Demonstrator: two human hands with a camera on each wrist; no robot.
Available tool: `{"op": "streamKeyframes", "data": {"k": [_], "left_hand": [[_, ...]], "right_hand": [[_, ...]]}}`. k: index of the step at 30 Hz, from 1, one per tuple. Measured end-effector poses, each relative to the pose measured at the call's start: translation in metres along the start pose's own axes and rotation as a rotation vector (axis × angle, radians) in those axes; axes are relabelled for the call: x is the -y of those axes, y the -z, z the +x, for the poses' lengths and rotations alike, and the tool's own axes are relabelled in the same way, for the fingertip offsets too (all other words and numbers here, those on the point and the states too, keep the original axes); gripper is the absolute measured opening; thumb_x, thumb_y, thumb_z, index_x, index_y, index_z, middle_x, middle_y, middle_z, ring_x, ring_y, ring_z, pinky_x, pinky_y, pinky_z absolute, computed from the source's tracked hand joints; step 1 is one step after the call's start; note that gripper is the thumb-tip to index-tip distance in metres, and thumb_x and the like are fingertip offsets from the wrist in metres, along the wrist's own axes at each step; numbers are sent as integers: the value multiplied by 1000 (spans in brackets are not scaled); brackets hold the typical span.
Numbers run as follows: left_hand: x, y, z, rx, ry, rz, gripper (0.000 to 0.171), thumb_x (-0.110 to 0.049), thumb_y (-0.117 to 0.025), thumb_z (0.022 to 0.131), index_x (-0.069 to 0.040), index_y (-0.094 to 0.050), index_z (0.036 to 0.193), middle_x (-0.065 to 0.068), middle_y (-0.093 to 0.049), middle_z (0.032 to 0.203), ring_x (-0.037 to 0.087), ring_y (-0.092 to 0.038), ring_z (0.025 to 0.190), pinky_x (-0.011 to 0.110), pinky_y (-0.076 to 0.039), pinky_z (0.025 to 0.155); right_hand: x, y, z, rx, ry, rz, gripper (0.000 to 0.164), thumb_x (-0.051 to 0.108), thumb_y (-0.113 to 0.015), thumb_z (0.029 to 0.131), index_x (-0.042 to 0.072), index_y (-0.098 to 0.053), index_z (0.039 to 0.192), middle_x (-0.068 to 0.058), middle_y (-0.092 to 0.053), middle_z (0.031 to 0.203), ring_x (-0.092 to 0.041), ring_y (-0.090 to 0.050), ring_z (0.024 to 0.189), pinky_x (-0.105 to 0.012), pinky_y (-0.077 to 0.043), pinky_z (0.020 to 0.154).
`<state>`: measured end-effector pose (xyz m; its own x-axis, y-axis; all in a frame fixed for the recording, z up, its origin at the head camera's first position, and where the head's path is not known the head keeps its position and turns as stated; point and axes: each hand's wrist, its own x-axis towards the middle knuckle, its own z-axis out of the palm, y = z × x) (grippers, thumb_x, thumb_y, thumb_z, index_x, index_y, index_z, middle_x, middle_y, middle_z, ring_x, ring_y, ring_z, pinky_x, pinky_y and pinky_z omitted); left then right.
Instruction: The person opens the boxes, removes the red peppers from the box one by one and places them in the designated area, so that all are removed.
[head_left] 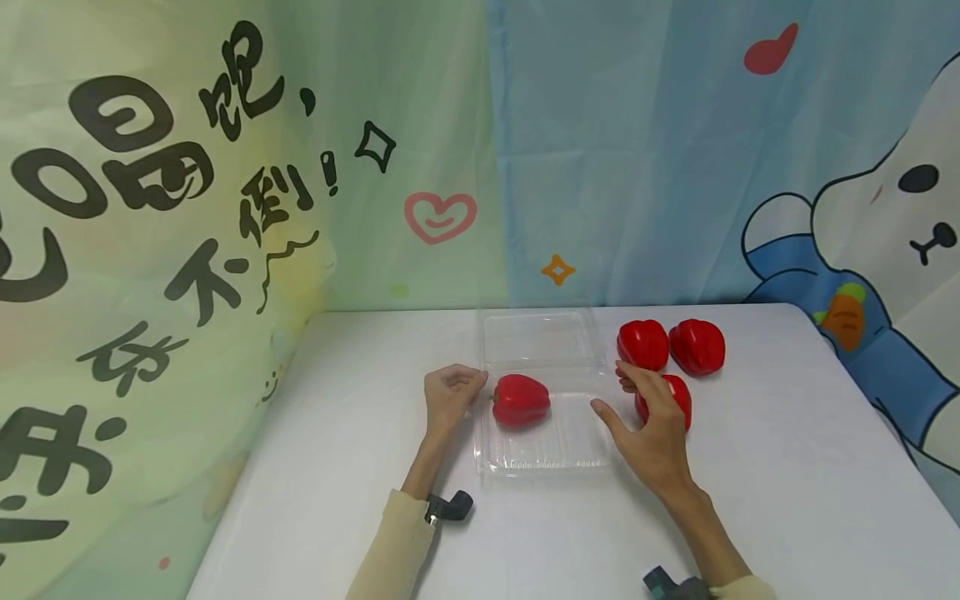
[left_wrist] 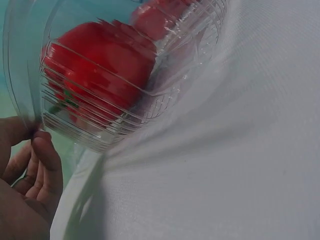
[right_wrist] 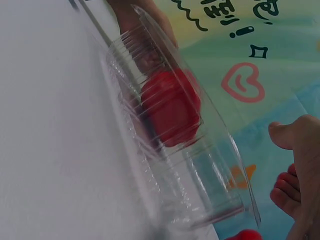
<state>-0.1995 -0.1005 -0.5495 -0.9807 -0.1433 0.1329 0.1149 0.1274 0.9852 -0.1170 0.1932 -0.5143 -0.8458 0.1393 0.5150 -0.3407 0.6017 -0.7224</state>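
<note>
A clear plastic clamshell box (head_left: 573,437) lies with its lid folded back on the white table. One red bell pepper (head_left: 521,401) sits in its left half, stem towards the left. My left hand (head_left: 453,402) pinches the box's left rim between thumb and fingertips, which the left wrist view shows close up. To the right of the box, my right hand (head_left: 654,437) is empty, thumb spread away from the fingers. It partly covers a second red bell pepper (head_left: 681,402) on the table. In the right wrist view the right hand's thumb (right_wrist: 282,135) points towards the box.
Two more red bell peppers, one on the left (head_left: 642,344) and one on the right (head_left: 697,347), stand side by side beyond the right hand. The transparent lid (head_left: 538,337) lies flat towards the back edge. A printed curtain (head_left: 420,150) hangs behind the white table (head_left: 345,417).
</note>
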Motion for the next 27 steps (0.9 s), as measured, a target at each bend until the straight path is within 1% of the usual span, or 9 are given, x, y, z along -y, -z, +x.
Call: {"op": "streamKeyframes", "data": {"k": [6,8,10,12,13,16,19,22,27], "left_hand": [[1,3,2,10,1,14,14,-11,-84,95,2,-81,91,27,-76,79,12,-62,59,19,-48,56],[1,4,2,17,7,28,14,-11,-83,95,2,-81,91,26,-75,79,10,-62,59,19,-48,56],[0,5,2,25,11,41,14,-11,-82,95,3,-81,92,26,-75,78,10,-62,59,19,-47,56],[-1,6,3,33,13,53,14,-11,-81,96,2,-80,92,25,-75,79,10,-62,60,19,-48,57],[-1,7,3,35,12,53,14,-11,-80,96,3,-80,93,25,-75,79,10,-62,60,19,-48,58],[0,8,5,44,5,46,14,-10,-80,97,3,-80,94,26,-75,80,10,-62,60,20,-49,58],[1,8,6,59,5,36,14,-11,-79,97,3,-80,95,28,-75,81,11,-63,60,19,-48,58],[2,8,7,69,11,36,13,-10,-79,97,3,-80,95,29,-75,81,13,-63,60,20,-47,57],[3,7,9,91,-8,44,14,-10,-79,97,3,-79,94,30,-73,80,12,-61,60,21,-47,57]], "right_hand": [[10,-12,4,136,14,21,79,7,-97,77,8,-64,149,-14,-71,140,-33,-71,115,1,-38,101],[12,-17,5,176,6,21,78,7,-97,77,8,-64,148,-15,-71,141,-37,-72,117,-12,-52,104],[14,-21,5,231,-20,21,79,9,-97,78,10,-64,149,-15,-70,145,-38,-72,121,-31,-60,105],[16,-24,7,299,-44,17,78,12,-96,80,11,-63,150,-15,-69,148,-39,-71,126,-53,-62,104],[18,-25,8,336,-57,16,78,13,-96,80,12,-62,151,-15,-68,150,-40,-70,128,-63,-60,103],[21,-29,12,444,-76,4,81,16,-95,82,12,-59,154,-17,-63,155,-40,-66,135,-65,-58,105],[24,-33,14,514,-72,-8,84,16,-94,82,11,-56,157,-19,-60,158,-42,-63,139,-66,-56,108],[25,-38,15,545,-61,-13,85,17,-94,83,8,-54,158,-19,-59,159,-43,-61,142,-66,-54,110],[27,-43,17,554,-62,-23,87,19,-94,84,8,-53,159,-19,-58,161,-43,-59,146,-67,-52,112]]}}
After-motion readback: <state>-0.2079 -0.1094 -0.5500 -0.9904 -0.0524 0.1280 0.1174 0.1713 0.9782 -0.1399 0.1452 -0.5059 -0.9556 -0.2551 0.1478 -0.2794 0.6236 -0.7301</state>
